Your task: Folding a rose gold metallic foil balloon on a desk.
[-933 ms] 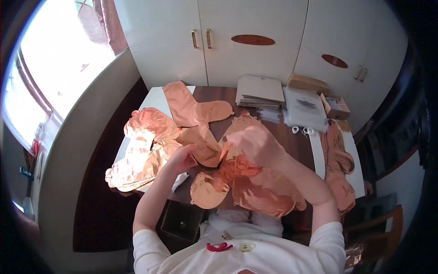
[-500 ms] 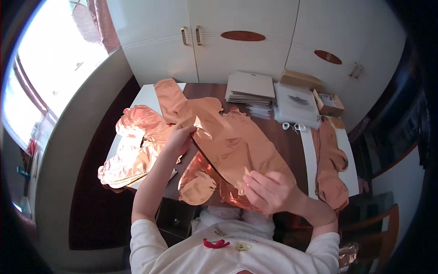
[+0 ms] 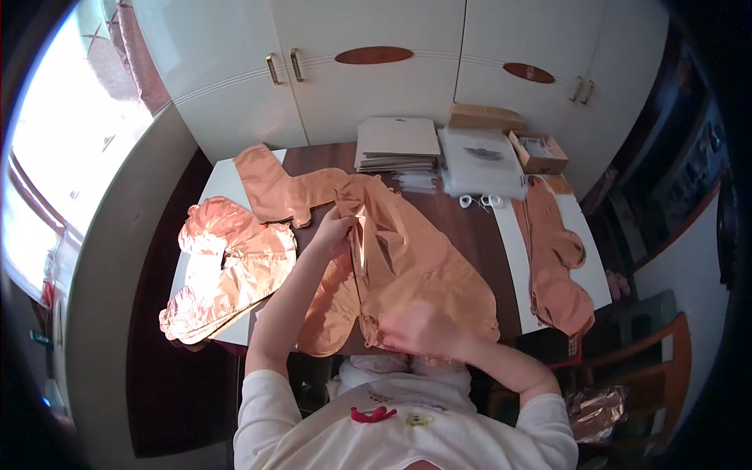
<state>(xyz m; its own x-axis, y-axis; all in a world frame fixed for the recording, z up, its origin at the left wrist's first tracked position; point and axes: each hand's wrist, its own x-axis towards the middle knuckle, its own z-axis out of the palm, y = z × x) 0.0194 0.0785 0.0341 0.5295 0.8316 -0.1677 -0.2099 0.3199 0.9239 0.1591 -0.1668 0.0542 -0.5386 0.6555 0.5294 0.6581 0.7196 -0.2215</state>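
A flat rose-gold foil balloon [image 3: 423, 251] lies across the middle of the table. My left hand [image 3: 337, 233] is closed on its left edge, raising a creased fold there. Over the balloon's near end is my right hand [image 3: 419, 327], smeared by motion, so its fingers and anything in them cannot be made out. Beneath and beside the left forearm, more foil [image 3: 329, 309] hangs toward the table's near edge. Another foil balloon piece [image 3: 262, 184] stretches to the far left. Shiny stacked foil balloons [image 3: 235, 266] lie on the left, in bright light.
At the back stand a stack of grey-white cards [image 3: 398, 145], a clear plastic bag pack [image 3: 482, 164] and a small cardboard box [image 3: 539, 153]. White ribbon rolls [image 3: 479, 201] lie before them. More foil balloons [image 3: 552, 266] rest on the right. A wooden chair [image 3: 674, 368] is at the lower right.
My left hand has shifted right along with the balloon's edge, folding it. My right hand has moved slightly left and is now blurred. The whole view has turned a little.
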